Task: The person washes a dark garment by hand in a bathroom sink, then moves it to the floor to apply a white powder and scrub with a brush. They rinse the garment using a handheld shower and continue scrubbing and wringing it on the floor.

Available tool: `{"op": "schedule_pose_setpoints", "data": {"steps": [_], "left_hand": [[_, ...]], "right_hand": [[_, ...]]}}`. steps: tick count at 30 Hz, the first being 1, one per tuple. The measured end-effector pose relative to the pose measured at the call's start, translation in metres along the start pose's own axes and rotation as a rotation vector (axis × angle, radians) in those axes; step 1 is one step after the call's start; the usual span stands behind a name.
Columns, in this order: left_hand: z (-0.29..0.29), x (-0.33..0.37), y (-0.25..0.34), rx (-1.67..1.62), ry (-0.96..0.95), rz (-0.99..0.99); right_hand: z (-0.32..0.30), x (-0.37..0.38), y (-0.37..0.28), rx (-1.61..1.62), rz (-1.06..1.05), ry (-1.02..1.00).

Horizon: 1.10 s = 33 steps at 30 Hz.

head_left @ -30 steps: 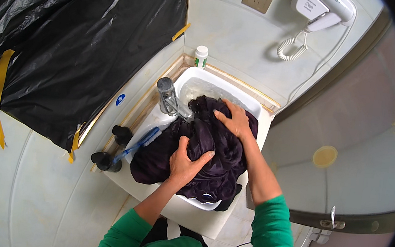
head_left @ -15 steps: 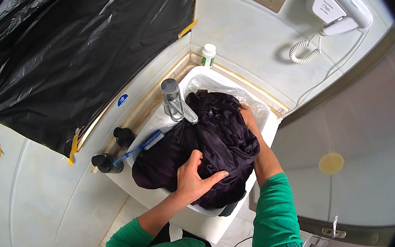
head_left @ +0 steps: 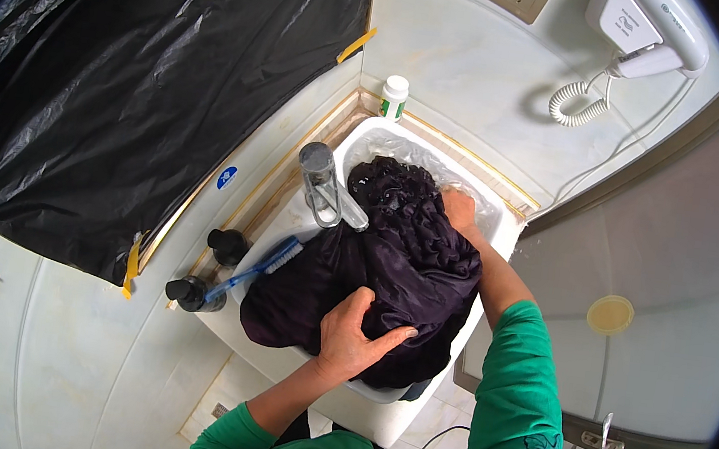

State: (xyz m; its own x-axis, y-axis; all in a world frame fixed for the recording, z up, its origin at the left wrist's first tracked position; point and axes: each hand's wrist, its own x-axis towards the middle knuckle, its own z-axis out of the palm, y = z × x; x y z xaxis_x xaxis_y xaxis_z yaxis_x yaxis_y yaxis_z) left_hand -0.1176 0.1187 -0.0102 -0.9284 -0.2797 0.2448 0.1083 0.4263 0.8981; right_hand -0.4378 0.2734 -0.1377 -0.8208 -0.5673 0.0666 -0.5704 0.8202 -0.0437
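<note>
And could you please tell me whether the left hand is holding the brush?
No, the left hand is on the dark cloth, apart from the brush.

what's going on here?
Someone in green sleeves has both bare hands on a bunched dark purple cloth heaped in a white basin. The left hand is at its near side, thumb spread over the folds; the right hand is at its far right edge, fingers partly hidden. The faucet stands left of the heap, with a blue brush nearer the person.
</note>
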Motion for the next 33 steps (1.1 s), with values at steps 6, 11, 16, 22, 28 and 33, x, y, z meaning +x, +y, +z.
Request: {"op": "schedule_pose_setpoints", "data": {"steps": [6,11,16,22,28,33], "left_hand": [[0.001,-0.003,-0.002,0.096,0.001,0.061],[-0.003,-0.001,-0.006,0.165,-0.05,0.044],[-0.002,0.008,-0.013,0.193,-0.086,-0.016],[0.001,0.036,-0.03,0.066,-0.142,-0.116],[0.002,0.066,-0.037,-0.373,-0.26,-0.389],[-0.055,0.034,-0.028,-0.275,-0.225,-0.062]], "right_hand": [[0.01,0.003,0.012,0.01,-0.152,0.168],[-0.015,-0.008,0.01,0.114,0.191,-0.116],[-0.082,-0.03,0.009,0.549,0.283,-0.109],[-0.19,-0.131,-0.064,0.961,-0.02,-0.01],[-0.175,-0.186,-0.131,0.254,-0.204,0.253],[-0.136,-0.174,-0.075,0.546,-0.01,0.318]]}}
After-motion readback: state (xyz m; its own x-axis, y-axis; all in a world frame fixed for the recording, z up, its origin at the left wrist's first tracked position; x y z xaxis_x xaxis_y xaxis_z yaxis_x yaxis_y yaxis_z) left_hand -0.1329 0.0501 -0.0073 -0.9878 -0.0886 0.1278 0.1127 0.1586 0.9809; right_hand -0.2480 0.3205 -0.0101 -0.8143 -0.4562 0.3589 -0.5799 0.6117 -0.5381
